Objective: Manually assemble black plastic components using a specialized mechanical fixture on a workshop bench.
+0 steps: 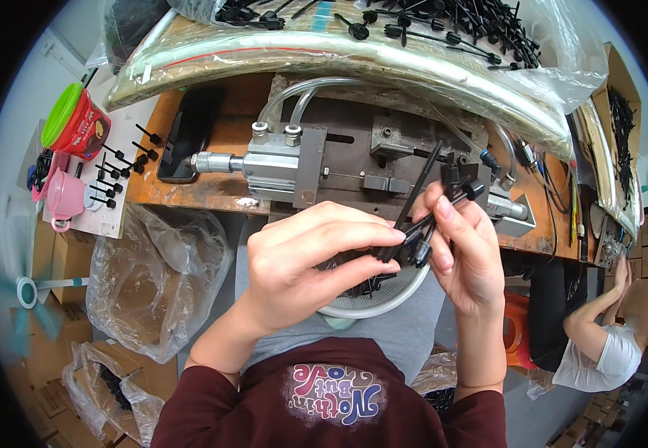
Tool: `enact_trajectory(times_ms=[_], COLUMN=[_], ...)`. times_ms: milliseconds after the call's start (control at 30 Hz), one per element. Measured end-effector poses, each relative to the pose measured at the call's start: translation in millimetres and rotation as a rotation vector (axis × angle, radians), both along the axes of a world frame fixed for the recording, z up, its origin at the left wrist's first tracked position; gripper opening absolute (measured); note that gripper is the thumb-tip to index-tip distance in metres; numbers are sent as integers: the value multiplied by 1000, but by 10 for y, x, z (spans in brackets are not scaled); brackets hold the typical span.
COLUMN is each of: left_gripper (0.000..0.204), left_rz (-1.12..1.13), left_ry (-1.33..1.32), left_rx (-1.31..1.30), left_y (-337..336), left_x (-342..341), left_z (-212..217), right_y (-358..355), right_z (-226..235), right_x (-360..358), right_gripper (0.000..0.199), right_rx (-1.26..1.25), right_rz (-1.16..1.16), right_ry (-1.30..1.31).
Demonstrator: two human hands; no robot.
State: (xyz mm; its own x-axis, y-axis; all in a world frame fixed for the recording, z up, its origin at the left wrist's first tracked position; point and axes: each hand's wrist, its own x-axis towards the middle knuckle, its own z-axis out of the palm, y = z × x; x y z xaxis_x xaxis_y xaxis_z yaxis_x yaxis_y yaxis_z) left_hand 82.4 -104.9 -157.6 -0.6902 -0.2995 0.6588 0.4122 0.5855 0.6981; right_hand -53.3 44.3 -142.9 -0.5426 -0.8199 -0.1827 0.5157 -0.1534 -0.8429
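Note:
My left hand (309,257) pinches the lower end of a thin black plastic rod (419,183) between thumb and fingers. Opposite it, my right hand (469,261) is closed around several black rods with wider, notched heads (464,193). These pieces cross between my fingertips, so exactly which hand bears each one is partly hidden. Below, a round white basket (380,305) with more black pieces inside rests on my lap. Just beyond my hands stands a metal clamping fixture (387,184) with a silver cylinder (271,168) on its left.
Clear plastic covers a raised board (264,56) heaped with black rods (488,30). At left are a dark phone (188,134), a red tub (77,127), a pink cup (66,196) and several upright black pieces (107,175). Another person (600,343) sits at the right.

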Motion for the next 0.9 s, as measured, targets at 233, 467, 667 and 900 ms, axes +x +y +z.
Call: enact_trajectory(times_ms=[233,467,667,900], left_gripper=[28,26,29,41], left_rz=[131,239,216,-79], left_ry=[-196,-257,-352,-258], left_rx=[-150,-553,-614,193], left_y=[68,157,137,215], left_x=[-20,-174,-191,-90], left_z=[-198,-349,-290,-129], right_y=[210,286,278,205], right_z=[-28,-44,19,-62], right_x=[-87,-26,19,98], right_gripper=[16,12,12,11], right_rx=[-42,19,28,1], right_rz=[-253,-339,-369,-340], right_ry=[115,142,177,100])
